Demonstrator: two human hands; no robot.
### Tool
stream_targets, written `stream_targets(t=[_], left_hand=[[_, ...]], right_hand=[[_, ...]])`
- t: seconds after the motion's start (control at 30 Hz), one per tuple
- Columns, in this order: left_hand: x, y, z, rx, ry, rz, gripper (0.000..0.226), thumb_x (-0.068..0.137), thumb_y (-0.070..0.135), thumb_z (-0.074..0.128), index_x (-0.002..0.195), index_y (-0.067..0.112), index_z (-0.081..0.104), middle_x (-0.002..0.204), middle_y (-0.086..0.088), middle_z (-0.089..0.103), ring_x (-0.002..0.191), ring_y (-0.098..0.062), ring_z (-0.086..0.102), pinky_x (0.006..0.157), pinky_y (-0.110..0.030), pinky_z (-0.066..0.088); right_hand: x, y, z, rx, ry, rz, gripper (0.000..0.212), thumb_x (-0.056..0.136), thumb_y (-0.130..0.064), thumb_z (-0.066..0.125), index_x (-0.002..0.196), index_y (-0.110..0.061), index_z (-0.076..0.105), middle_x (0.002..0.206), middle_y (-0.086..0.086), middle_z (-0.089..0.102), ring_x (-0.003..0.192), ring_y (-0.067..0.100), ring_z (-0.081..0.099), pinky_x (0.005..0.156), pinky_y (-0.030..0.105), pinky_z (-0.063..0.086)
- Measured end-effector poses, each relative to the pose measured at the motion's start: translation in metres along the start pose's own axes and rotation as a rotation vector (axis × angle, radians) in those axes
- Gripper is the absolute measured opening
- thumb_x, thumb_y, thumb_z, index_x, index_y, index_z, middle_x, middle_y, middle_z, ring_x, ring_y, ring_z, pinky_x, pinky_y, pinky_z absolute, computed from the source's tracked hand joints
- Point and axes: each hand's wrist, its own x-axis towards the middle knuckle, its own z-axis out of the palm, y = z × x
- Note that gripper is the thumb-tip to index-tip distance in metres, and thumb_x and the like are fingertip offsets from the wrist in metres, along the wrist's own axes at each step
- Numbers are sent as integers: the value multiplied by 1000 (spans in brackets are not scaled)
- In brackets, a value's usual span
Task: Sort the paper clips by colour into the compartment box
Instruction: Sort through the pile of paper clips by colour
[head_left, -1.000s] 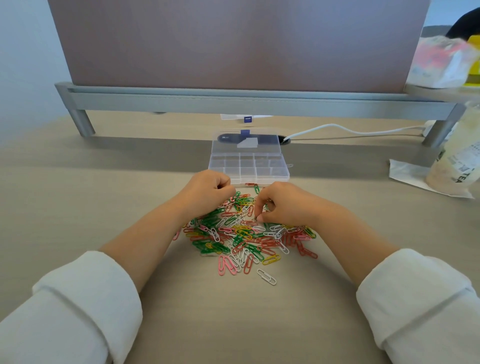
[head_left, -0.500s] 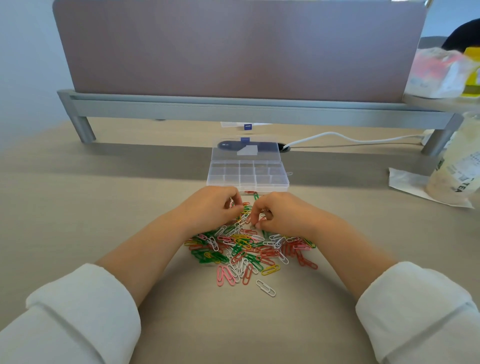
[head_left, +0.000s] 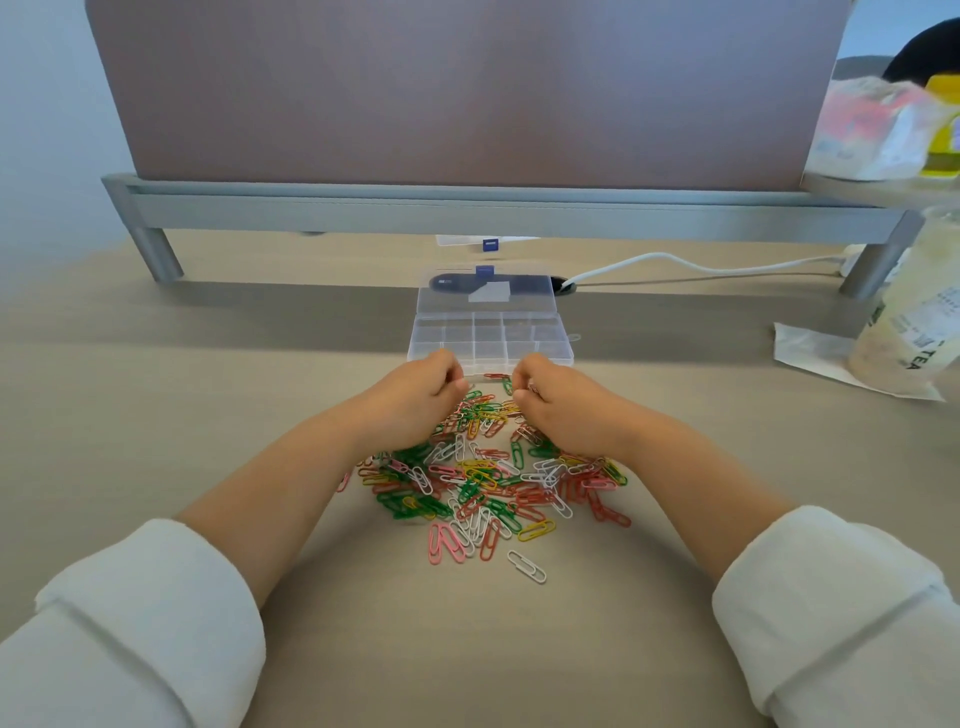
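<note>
A heap of paper clips (head_left: 488, 483) in red, green, yellow, pink and white lies on the desk in front of me. Beyond it stands the clear compartment box (head_left: 550, 340), lid folded back, its compartments looking bare. My left hand (head_left: 421, 400) and my right hand (head_left: 558, 410) hover over the far edge of the heap, just short of the box's front wall. Both have their fingers curled inward. A pale clip shows between the fingers of my right hand. What my left hand grips is mostly hidden by its fingers.
A grey metal riser (head_left: 467, 208) with a brown panel spans the desk behind the box. A white cable (head_left: 675, 262) runs to the right. A drink cup (head_left: 914, 322) on a paper napkin (head_left: 810, 348) stands at the right edge. One white clip (head_left: 525, 566) lies apart, nearest me.
Both hands have lifted off the middle of the heap and moved away from me toward the box's front edge, fingers staying curled.
</note>
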Motion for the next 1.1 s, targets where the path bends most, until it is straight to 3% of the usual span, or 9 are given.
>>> stream_targets(t=[0.13,0.23,0.33,0.47,0.63,0.73,0.83,1.0,1.1], left_hand=[[-3,-5,-6,-101,15,24,16,99,20,32,85,19,40,72,9,60,58,-8,43,55,-24,33],[-4,-12,-10,-130,50,49,10,99,17,33,98,21,42,72,9,63,60,-5,47,57,-21,35],[-5,-20,-13,-150,58,58,25,99,13,31,107,33,42,68,9,59,49,2,45,52,-16,35],[-4,-33,-12,-230,83,12,34,99,9,28,84,29,52,63,4,51,51,-9,39,52,-21,34],[-6,-38,-14,-243,184,-30,32,97,12,29,75,25,47,62,2,43,55,-13,35,53,-26,31],[-12,-41,-13,-158,233,-34,35,97,20,33,64,15,41,60,0,40,57,-13,35,57,-30,29],[-15,-46,-12,48,224,-25,44,99,31,31,61,12,42,58,-2,43,57,-15,39,57,-32,28],[-17,-50,-10,216,189,-19,28,99,26,33,84,19,56,75,5,56,75,-17,51,67,-27,32],[-18,-50,-10,246,177,3,19,94,28,45,105,25,60,64,14,47,63,-7,44,64,-26,32]], right_hand=[[3,-2,2,104,0,3,24,97,-10,32,110,-20,49,68,-9,43,56,6,39,44,12,31],[5,-2,3,194,-6,10,23,95,-8,33,96,-18,53,64,-4,45,54,10,38,51,22,32],[10,-5,3,198,-3,-5,25,99,-22,35,80,-20,50,67,-5,45,60,9,39,58,23,33],[17,-15,1,109,-4,-26,45,99,-41,29,60,-18,37,60,-4,37,55,10,35,58,25,31],[37,-29,11,-90,-8,-32,54,98,-39,38,51,-12,32,50,0,29,46,15,28,48,28,24],[42,-28,17,-121,22,-87,43,96,-36,44,71,-6,62,57,-5,48,52,8,41,52,24,33],[38,-23,17,-144,15,-148,18,86,-35,62,91,-20,69,59,-14,41,55,-1,37,53,18,30],[36,-17,17,-230,16,-167,16,80,-35,70,93,-26,72,69,-19,47,67,1,44,66,23,40],[35,-18,19,-271,27,-196,15,83,-34,66,95,-25,71,70,-19,48,67,1,44,65,23,39]])
